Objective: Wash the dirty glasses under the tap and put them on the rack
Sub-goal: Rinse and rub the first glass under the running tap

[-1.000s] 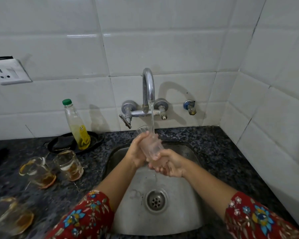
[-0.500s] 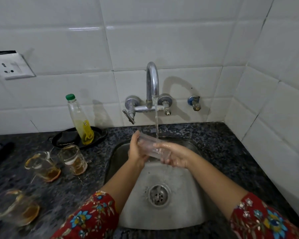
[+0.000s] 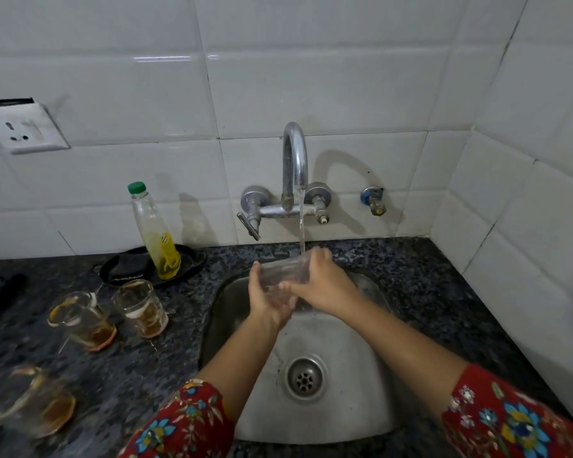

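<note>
A clear glass [image 3: 283, 270] lies nearly on its side over the steel sink [image 3: 351, 408], right under the water running from the chrome tap [image 3: 295, 157]. My left hand [image 3: 267, 300] cups it from below and the left. My right hand [image 3: 325, 282] wraps over its right end. Three dirty glasses with brown liquid stand on the dark counter to the left: one [image 3: 141, 307] closest to the sink, one [image 3: 81, 320] beside it, one [image 3: 30, 399] blurred at the near left edge. No rack is in view.
A clear bottle with yellow liquid and a green cap [image 3: 154, 233] stands on a black dish [image 3: 192, 259] behind the glasses. A wall socket [image 3: 24, 130] is at the far left. White tiled walls close the back and the right side. The drain [image 3: 305, 378] sits mid-sink.
The glass has tipped from nearly upright to lying sideways under the stream. My right hand has moved from under it to over its right end.
</note>
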{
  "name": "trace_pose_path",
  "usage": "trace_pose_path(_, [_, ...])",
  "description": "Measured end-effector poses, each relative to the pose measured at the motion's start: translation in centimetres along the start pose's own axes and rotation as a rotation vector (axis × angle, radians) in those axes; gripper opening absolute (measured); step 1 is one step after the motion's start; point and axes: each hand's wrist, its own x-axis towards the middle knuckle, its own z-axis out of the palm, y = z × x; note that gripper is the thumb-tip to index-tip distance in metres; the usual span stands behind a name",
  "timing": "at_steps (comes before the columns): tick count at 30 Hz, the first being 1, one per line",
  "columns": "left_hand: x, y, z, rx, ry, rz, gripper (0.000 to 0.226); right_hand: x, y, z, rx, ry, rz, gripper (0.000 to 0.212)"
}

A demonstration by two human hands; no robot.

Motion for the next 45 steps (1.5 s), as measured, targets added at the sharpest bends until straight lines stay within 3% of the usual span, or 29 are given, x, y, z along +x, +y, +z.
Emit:
trace_pose_path(2, [-0.1,0.2,0.4,0.092,-0.097,0.020,0.078,-0.7,1.3,-0.2,-0.017,-0.065,0.025,0.072])
trace_pose_path(5, [-0.5,-0.2,1.9,0.422,-0.080,0.158,0.047,-1.5,2.6,0.9,-0.203,-0.115,0.087,0.068])
trace_pose_path(7, [-0.8,-0.4,2.4,0.531,-0.077,0.194,0.033,-2.0,2.9,1.1,0.081,-0.227,0.135,0.048])
trace_pose_path(9, [-1.0,0.1,1.8,0.491,-0.228,0.086,0.032,-2.2,3.5,0.4,0.561,-0.484,0.220,0.017])
trace_pose_path(11, [-1.2,0.6,1.0,0.467,-0.348,0.064,0.030,-2.5,4.2,0.2,0.793,-0.624,0.280,0.014])
trace_pose_path(12, [-1.0,0.4,0.8,0.509,-0.360,0.109,0.029,-2.6,4.3,0.8,0.807,-0.598,0.281,0.021])
trace_pose_path(15, [-1.2,-0.2,1.5,0.751,-0.260,0.339,0.025,-2.5,3.7,3.7,0.591,-0.251,0.286,0.052])
trace_pose_path(16, [-1.5,-0.1,1.9,0.780,-0.268,0.345,0.026,-2.5,3.9,4.2,0.617,-0.209,0.289,0.053])
trace_pose_path(17, [-1.4,0.4,1.9,0.792,-0.328,0.293,0.031,-2.5,3.9,4.2,0.740,-0.253,0.280,0.048])
trace_pose_path(19, [-1.5,1.7,1.4,0.761,-0.474,0.112,0.041,-2.7,4.3,3.0,1.024,-0.516,0.272,0.035])
trace_pose_path(21, [-1.5,2.3,1.0,0.775,-0.563,0.064,0.040,-2.9,4.8,2.5,1.093,-0.615,0.250,0.031])
trace_pose_path(25, [-2.1,1.3,1.9,0.974,-0.329,0.324,0.042,-2.0,4.2,4.7,0.973,-0.280,0.271,0.048])
trace_pose_path(29, [-2.5,2.1,2.3,1.091,-0.354,0.299,0.056,-2.0,4.5,4.7,1.237,-0.357,0.298,0.036])
trace_pose_path(32, [-2.8,3.0,1.7,1.050,-0.362,0.339,0.074,-1.1,4.8,4.7,1.244,-0.209,0.269,0.034])
trace_pose_path(37, [-3.9,3.8,0.1,1.088,-0.404,0.379,0.085,-2.0,4.4,5.4,1.075,-0.320,0.206,0.062])
trace_pose_path(40, [-4.2,3.3,-0.5,1.111,-0.421,0.366,0.094,-1.7,5.8,5.7,1.069,-0.205,0.271,0.057])
trace_pose_path(45, [-4.2,2.4,-0.3,1.246,-0.305,0.546,0.077,-1.7,4.7,5.7,0.880,-0.311,0.212,0.064])
